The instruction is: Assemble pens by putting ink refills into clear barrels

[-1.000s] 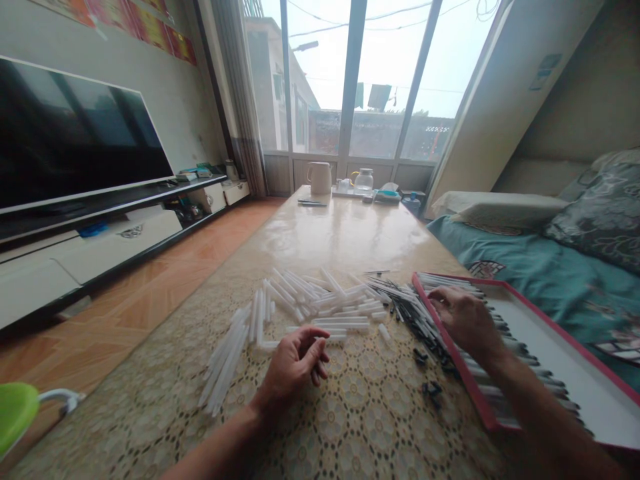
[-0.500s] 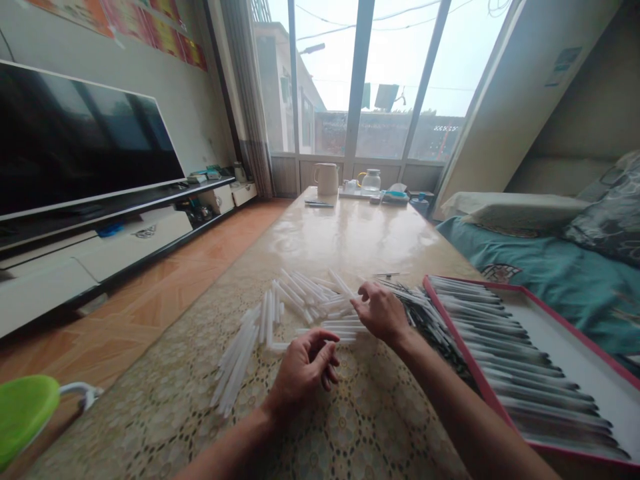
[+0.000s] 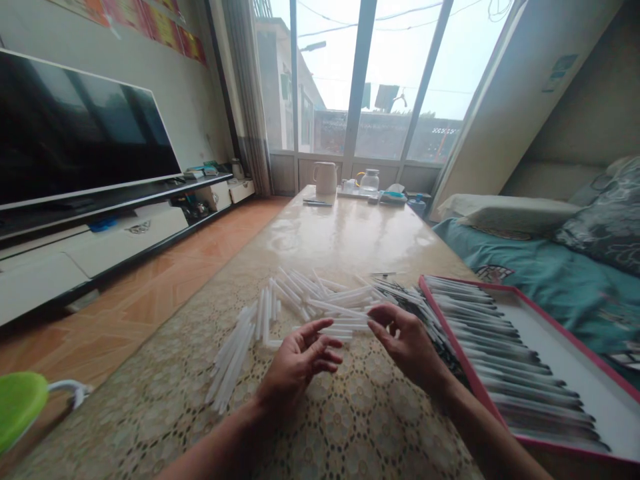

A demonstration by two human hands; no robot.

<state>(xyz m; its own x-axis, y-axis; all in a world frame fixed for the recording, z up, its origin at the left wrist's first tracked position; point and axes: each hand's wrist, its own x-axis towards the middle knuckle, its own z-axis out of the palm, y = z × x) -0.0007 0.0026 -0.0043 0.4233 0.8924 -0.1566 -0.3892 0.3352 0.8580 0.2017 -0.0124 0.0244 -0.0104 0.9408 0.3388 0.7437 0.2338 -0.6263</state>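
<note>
My right hand (image 3: pixel 400 333) pinches the end of a white pen barrel (image 3: pixel 336 309) between thumb and fingers, the barrel pointing left above the others. To its left, my left hand (image 3: pixel 305 350) is half curled with its fingers apart and nothing in them. Loose white pen barrels (image 3: pixel 295 293) lie in a heap beyond the hands, and more are bunched (image 3: pixel 233 360) at the left. Just past my right hand is a pile of thin dark pen refills (image 3: pixel 425 313), partly covered by that hand.
A red-rimmed box (image 3: pixel 565 333) at the right holds a row of pens with dark ends. The patterned table (image 3: pixel 350 427) stretches toward the window, with a beige jug (image 3: pixel 326 179) and a glass pitcher (image 3: pixel 369 181) at its far end. A green stool (image 3: pixel 23 407) stands at lower left.
My right hand has drawn back toward me and slightly right from the heap, with a pen barrel in its fingers. The left hand's fingers have spread a little. The view has shifted slightly.
</note>
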